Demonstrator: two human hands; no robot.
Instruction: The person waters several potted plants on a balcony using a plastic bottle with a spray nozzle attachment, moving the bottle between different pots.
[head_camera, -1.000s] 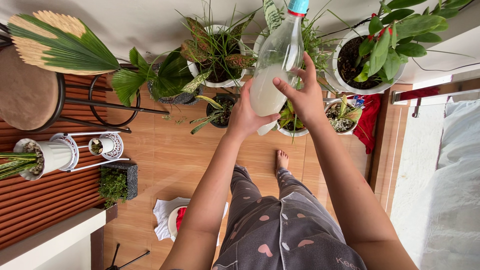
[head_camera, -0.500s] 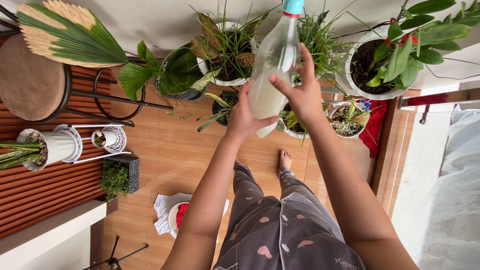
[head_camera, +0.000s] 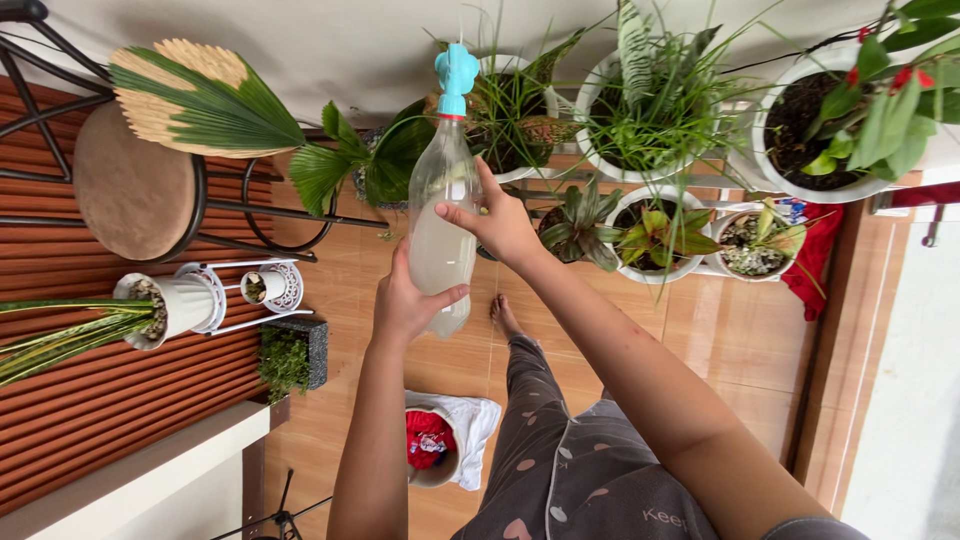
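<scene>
At the far left a round brown stool on a dark metal frame stands over a slatted wooden deck, with a fan-shaped palm leaf, half dried to tan, spread above its seat. Below it a white pot of long striped leaves sits in a white wire stand, and just beside that a small dark square planter holds a tuft of fine green. On the wooden floor near the person's bare foot lies a white cloth with a white bowl of red fabric on it. The left hand wraps the lower body of a clear plastic bottle, its grip closed around it from the left with the thumb lying across the front. The bottle is held upright in the air above the floor, about two-thirds full of cloudy whitish liquid and topped with a light blue cap. The right hand touches the bottle higher up on its right side, its grip loose, fingertips pressed to the shoulder of the bottle. Further right, white pots of leafy plants line the wall, two smaller pots sit in front of them, and a large white pot with red blooms stands at the far right above a red cloth.
</scene>
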